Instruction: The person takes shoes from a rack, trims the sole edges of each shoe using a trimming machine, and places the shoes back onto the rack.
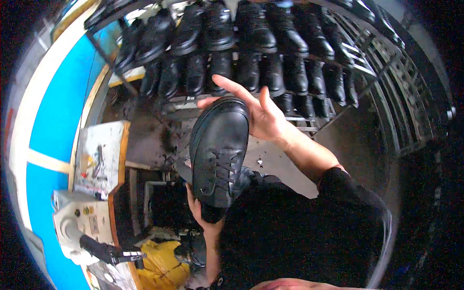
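Observation:
A black lace-up shoe point(220, 150) is held up in front of me, toe pointing away and laces facing up. My left hand point(197, 205) grips it near the heel from the left and below; the shoe covers part of that hand. At the toe end, my right hand point(263, 116) has its fingers stretched out and spread, partly behind the shoe. Its palm lies close along the toe's right side; whether it touches, I cannot tell.
Ahead stands a metal rack point(314, 128) with several rows of black shoes point(256, 34). To the left are a worn white worktop point(101, 154) with small tools and a pale machine point(77, 232) with a black arm. A yellow sack-like item point(162, 263) lies low beside it.

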The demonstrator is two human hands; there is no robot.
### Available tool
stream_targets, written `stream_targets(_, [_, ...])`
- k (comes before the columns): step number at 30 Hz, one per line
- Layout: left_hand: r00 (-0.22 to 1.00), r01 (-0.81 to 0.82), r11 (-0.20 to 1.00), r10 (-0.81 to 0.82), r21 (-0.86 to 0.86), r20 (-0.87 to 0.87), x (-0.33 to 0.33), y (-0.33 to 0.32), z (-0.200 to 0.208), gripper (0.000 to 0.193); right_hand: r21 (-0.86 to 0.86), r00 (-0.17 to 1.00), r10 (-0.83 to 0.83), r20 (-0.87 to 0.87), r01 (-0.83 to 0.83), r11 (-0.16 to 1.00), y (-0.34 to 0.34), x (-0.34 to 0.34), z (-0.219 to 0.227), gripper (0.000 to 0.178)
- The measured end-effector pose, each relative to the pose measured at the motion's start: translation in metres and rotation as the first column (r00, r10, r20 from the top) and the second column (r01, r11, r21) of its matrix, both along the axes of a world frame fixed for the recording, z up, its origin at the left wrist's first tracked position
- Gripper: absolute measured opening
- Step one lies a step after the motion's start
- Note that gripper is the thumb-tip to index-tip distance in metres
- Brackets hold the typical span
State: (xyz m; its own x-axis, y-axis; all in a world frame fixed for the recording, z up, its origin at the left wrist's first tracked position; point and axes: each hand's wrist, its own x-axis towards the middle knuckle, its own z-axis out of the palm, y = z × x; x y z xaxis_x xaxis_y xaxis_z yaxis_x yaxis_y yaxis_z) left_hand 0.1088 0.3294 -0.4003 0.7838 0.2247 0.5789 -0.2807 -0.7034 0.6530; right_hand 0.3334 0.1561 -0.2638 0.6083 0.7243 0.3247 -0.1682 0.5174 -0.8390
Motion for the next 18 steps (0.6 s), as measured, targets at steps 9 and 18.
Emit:
stream_targets(9, [0.938, 0.331, 0.937, -0.340, -0.112, -0.065, 0.086, -0.043, 0.040, 0.072, -0.205, 0.188, -0.789, 0.585, 0.975, 0.081, -0.206, -0.002, 0.020, 0.068])
stream_targets(18, [0.762, 0.387, 0.857, -0.505, -0.339, -0.405, 0.062, -0.017, -0.026, 0.054, 0.003, -0.613, -0.788, -0.050, 0.789, -0.614, -0.417, 0.082, -0.027, 0.068])
